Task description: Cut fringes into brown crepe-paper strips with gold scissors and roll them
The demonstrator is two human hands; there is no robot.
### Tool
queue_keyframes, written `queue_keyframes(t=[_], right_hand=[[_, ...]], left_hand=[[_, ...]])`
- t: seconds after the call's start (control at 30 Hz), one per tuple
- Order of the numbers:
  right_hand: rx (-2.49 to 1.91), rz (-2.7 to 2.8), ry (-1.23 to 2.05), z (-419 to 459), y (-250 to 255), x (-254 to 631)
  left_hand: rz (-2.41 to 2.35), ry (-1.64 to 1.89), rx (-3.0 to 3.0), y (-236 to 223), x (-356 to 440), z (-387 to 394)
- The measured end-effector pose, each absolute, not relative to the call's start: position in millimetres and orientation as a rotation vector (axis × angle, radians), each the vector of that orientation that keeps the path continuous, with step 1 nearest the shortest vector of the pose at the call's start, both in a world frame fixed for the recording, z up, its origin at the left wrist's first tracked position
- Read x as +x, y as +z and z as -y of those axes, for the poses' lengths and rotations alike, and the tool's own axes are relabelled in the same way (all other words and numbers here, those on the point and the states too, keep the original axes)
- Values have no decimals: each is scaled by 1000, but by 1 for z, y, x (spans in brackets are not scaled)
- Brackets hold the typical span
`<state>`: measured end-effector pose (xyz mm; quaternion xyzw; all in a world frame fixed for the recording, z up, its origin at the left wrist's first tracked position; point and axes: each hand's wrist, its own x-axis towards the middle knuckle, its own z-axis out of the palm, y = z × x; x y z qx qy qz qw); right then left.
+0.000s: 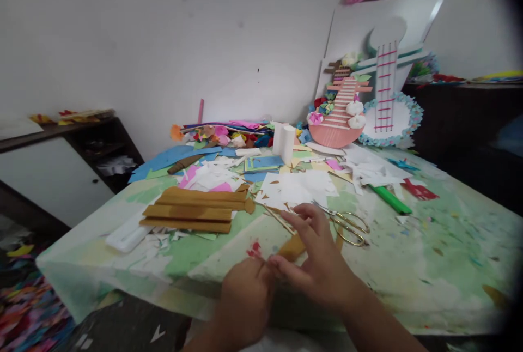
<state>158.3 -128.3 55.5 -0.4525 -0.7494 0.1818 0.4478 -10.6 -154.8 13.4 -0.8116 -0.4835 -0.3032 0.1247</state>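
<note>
My left hand (247,296) is closed near the table's front edge, pinching something I cannot make out. Close beside it, my right hand (321,265) has its fingers apart, with the thumb tip near the left fingers. A mustard-brown paper piece (293,247) shows behind the right thumb; whether the hand touches it is unclear. Just past the right fingers lies a pair of gold-handled scissors (350,228). Folded mustard-brown paper strips (192,211) are stacked to the left. White paper sheets (298,186) with small brown scraps on them lie ahead of the hands.
A white glue gun-like or plastic object (128,232) lies at left. Farther back stand a white paper roll (287,145) and paper-craft instruments (341,109), with paper flowers (220,135) along the wall. A green roll (390,199) lies at right. Coloured scraps (35,314) cover the floor.
</note>
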Motion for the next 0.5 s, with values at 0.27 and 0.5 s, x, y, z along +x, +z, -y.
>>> queue_keyframes(t=[0.27, 0.5], right_hand=[[-1022, 2363, 198, 135, 23, 151], [-953, 2476, 228, 128, 10, 131]], left_hand=[[1215, -912, -2154, 31, -26, 159], [872, -1079, -2408, 12, -14, 165]])
